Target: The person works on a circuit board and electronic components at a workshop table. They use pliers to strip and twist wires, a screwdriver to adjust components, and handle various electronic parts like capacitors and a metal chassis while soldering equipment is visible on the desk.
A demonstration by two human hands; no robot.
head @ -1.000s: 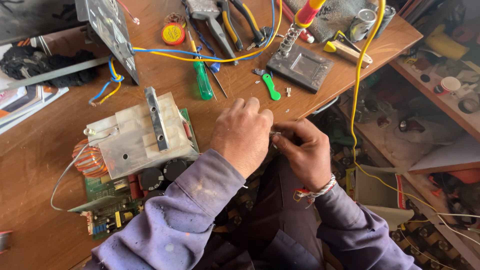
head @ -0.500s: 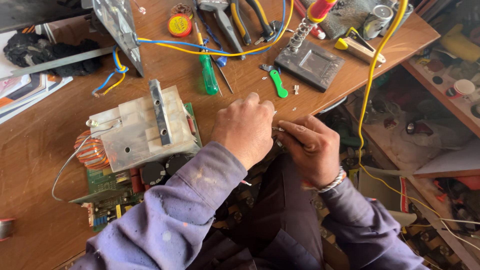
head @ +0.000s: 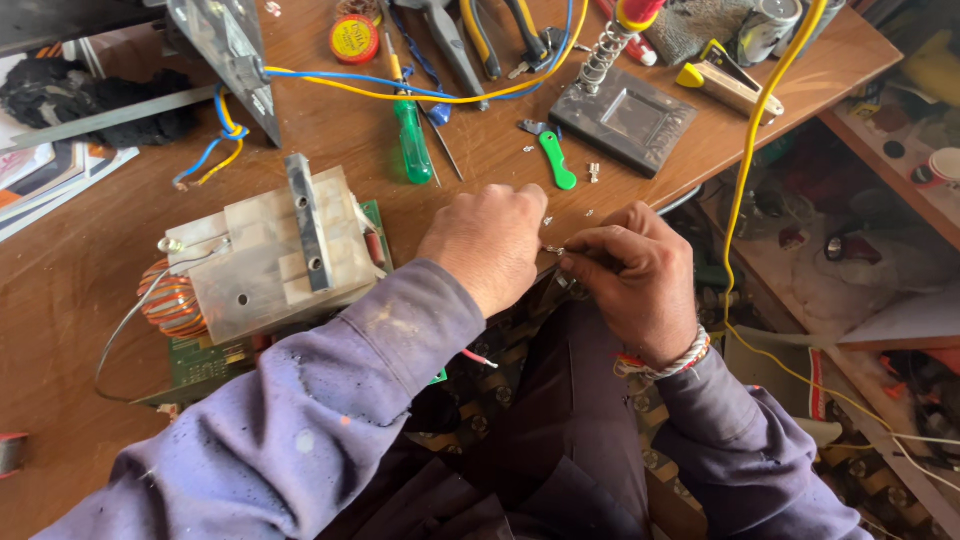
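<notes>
I'm leaning over the brown wooden tabletop [head: 90, 270], and biggest on it is the circuit board with its metal heat-sink block [head: 265, 255], a copper coil at its left end. Above that, blue and yellow wires [head: 330, 85] run across the wood. To the right sits the dark soldering stand [head: 625, 118] with its spring holder. Nearer me lie a green-handled screwdriver [head: 413, 142] and a small green tool [head: 556, 160]. My left hand [head: 487, 245] curls at the table edge, fingers closed towards my right hand [head: 632, 280], which pinches a tiny metal part [head: 553, 250] between thumb and fingertips, just off the edge. Whether my left touches it, I can't tell.
</notes>
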